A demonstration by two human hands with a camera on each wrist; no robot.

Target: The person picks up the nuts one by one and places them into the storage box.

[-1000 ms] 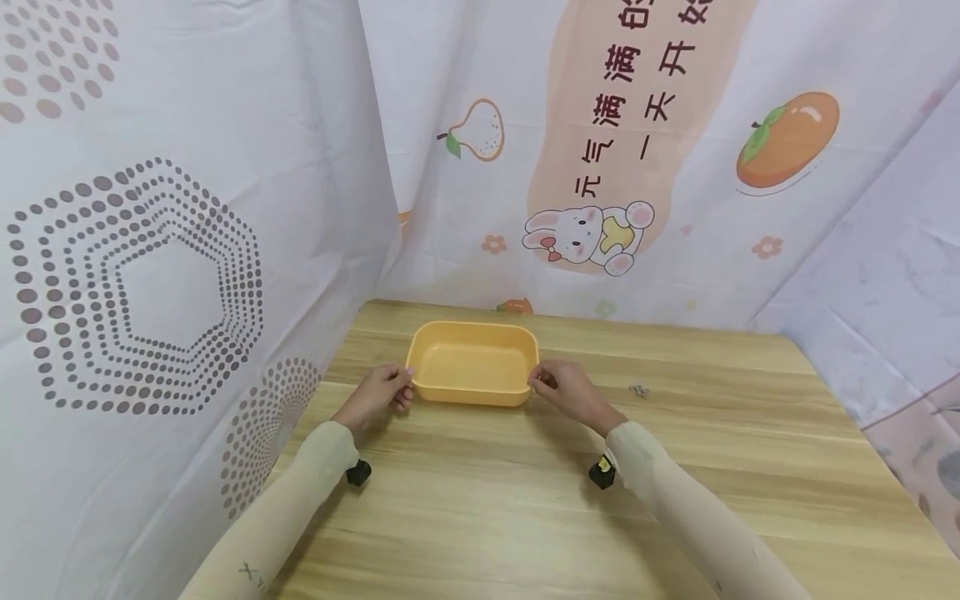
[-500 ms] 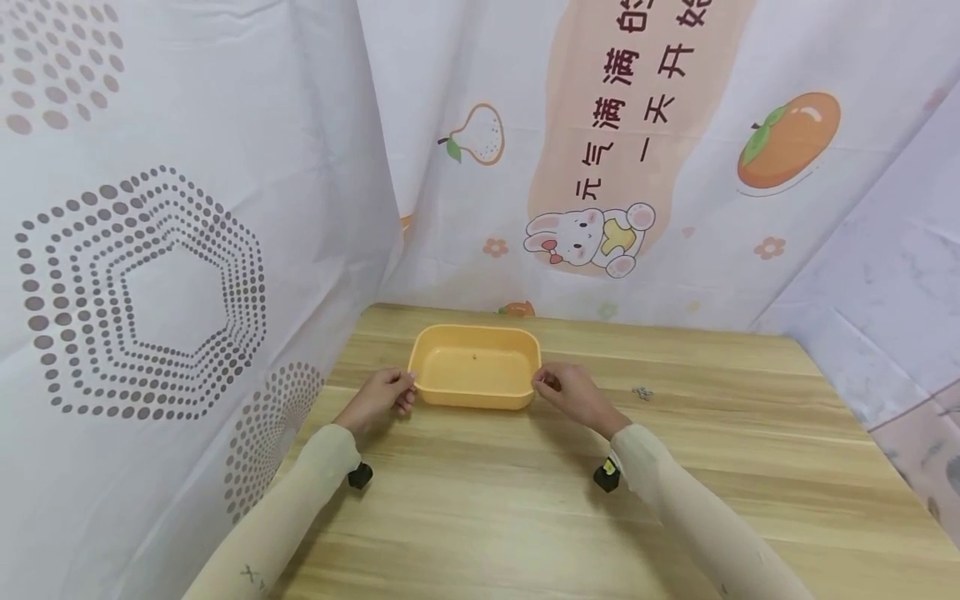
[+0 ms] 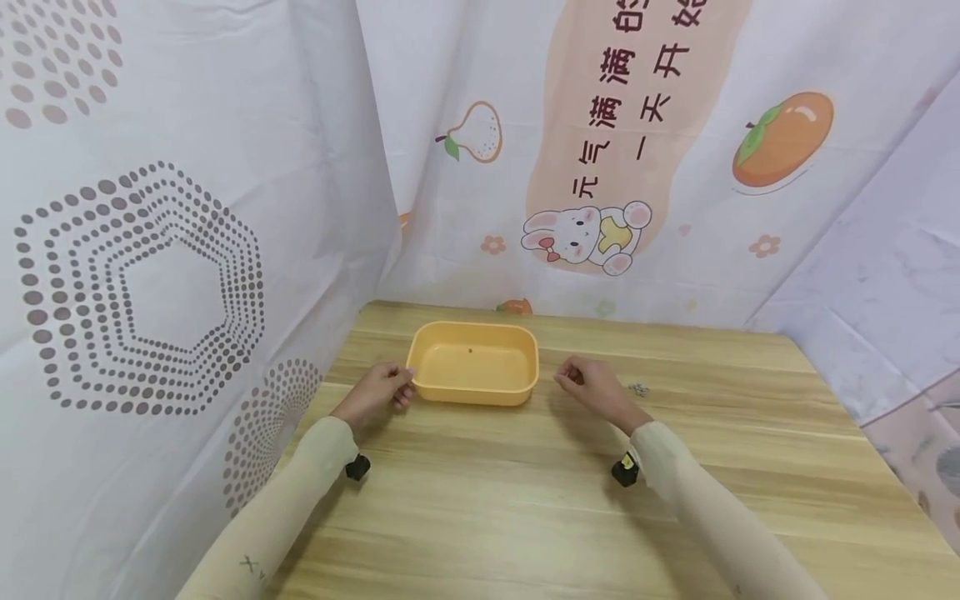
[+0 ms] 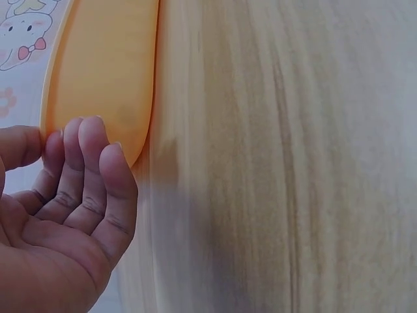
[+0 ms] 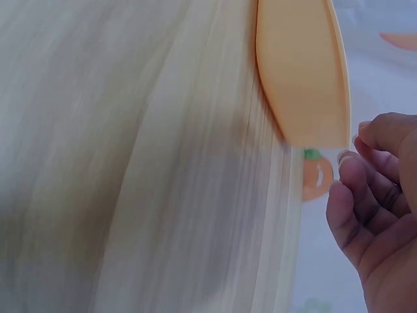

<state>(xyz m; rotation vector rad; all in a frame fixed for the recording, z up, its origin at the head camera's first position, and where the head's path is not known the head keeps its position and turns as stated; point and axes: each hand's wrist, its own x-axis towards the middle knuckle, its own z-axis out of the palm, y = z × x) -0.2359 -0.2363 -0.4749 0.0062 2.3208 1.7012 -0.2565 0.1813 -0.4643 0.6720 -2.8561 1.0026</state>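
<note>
While pinching the left-end rim of a smooth, yellow-orange, rounded-rectangular tub [image 3: 480,371] between thumb and forefinger of the bare left hand [image 3: 379,387], holds the bare right hand [image 3: 596,389] just beside the opposite end, apart from it, with loosely curled fingers and thumb tip close to forefinger. Has the tub standing open side up on the pale, wood-grained table [image 3: 487,500], near the far edge, with a tiny dark bit [image 3: 470,351] inside. Has a small heap of silvery-grey pieces [image 3: 639,389] lying to the right of the right hand. Wears pale cream sleeves [image 3: 273,508].
</note>
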